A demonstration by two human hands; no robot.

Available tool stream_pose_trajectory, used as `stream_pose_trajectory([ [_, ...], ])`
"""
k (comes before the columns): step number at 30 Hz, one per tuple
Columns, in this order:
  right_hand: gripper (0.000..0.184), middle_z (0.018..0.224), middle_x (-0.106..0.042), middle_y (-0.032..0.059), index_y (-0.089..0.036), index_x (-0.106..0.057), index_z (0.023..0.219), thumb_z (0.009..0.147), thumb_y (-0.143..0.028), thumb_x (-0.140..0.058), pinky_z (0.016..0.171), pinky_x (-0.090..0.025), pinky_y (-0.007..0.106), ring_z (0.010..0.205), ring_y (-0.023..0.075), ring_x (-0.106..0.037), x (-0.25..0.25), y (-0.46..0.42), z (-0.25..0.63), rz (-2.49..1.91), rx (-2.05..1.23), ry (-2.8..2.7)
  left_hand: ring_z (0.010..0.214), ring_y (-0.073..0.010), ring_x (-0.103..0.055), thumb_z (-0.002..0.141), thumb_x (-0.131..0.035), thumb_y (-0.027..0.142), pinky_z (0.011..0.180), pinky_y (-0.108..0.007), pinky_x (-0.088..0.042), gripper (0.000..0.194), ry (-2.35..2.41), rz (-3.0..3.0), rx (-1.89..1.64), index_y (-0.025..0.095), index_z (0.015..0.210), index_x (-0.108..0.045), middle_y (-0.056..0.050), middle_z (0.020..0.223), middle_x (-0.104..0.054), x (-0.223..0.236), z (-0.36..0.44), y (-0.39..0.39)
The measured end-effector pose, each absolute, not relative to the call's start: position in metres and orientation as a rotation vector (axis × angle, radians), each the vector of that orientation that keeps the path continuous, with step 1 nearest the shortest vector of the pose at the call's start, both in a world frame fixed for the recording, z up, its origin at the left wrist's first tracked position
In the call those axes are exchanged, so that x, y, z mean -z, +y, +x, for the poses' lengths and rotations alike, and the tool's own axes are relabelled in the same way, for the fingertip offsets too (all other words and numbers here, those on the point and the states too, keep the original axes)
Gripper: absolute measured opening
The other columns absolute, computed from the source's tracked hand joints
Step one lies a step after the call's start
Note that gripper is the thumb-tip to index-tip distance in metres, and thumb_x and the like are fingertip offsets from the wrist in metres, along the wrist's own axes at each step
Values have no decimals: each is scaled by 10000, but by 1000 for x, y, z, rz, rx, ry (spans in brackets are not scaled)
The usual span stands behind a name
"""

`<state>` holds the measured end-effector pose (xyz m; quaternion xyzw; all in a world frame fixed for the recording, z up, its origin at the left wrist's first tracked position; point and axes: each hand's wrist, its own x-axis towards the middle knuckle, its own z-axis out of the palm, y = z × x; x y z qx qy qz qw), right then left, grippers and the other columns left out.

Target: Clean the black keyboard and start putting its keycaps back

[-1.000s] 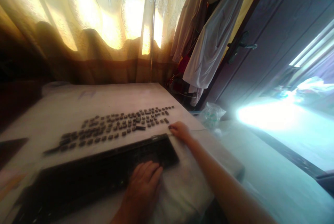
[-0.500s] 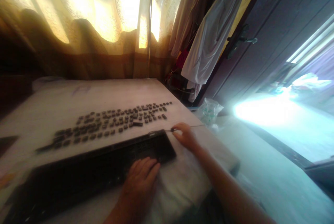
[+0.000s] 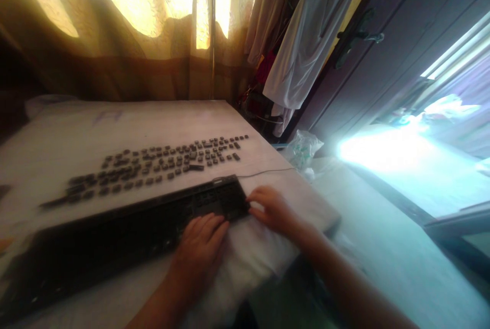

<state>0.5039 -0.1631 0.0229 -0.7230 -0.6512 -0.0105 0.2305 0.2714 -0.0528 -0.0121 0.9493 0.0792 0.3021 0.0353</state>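
Note:
A long black keyboard [image 3: 126,232] lies at a slant across the near part of the table, its keys mostly or wholly off. My left hand [image 3: 204,237] rests on its near edge toward the right end, fingers stretched out flat. At the keyboard's right end is my right hand [image 3: 270,206], thumb and forefinger pinched at the corner. A small dark piece, seemingly a keycap, is in that pinch, now mostly hidden against the black frame. Beyond the keyboard, loose dark keycaps [image 3: 170,176] lie in rough rows, with a longer bar-shaped key [image 3: 196,167] among them.
A thin cable [image 3: 268,171] runs from the keyboard's back edge over the right side of the white-covered table [image 3: 153,119]. Past that edge are a clear plastic bag [image 3: 304,146], hanging clothes [image 3: 296,63] and a door with a handle [image 3: 362,37]. Curtains [image 3: 145,73] hang behind.
My right hand has come from beside the keycap rows, over the cable, to the keyboard's right end with the small dark piece. My left hand stays on the keyboard. The view has tipped down.

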Motion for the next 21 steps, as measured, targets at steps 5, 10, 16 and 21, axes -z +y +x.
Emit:
stream_pose_trajectory([
  [5, 166, 926, -714, 61, -204, -746, 956, 802, -146, -726, 791, -525, 349, 856, 213, -649, -20, -164, 500, -2026, -8, -1849, 1139, -269, -635, 983, -446, 193, 1008, -455, -478, 330, 250, 2917, -925, 182, 1218, -677, -102, 1206, -716, 14, 272, -53],
  [10, 186, 926, -708, 68, -193, -750, 972, 797, -134, -735, 787, -516, 338, 854, 213, -639, -19, -162, 498, -2042, -46, -1880, 1108, -276, -644, 1002, -413, 198, 974, -458, -479, 328, 239, 2918, -969, 160, 1187, -681, -103, 1192, -720, 12, 273, -55],
  [16, 193, 940, -709, 74, -190, -750, 991, 802, -155, -752, 790, -504, 338, 865, 219, -634, -23, -160, 497, -2092, -105, -1897, 1074, -284, -655, 1022, -374, 219, 936, -459, -485, 347, 239, 2922, -986, 154, 1167, -683, -101, 1157, -729, 8, 274, -55],
  [21, 223, 978, -719, 111, -143, -752, 1029, 806, -127, -749, 820, -506, 353, 893, 236, -641, -32, -158, 493, -2100, -159, -1889, 1091, -292, -652, 1009, -403, 198, 935, -464, -486, 326, 203, 2950, -955, 141, 1188, -670, -114, 1175, -720, 6, 273, -56],
])
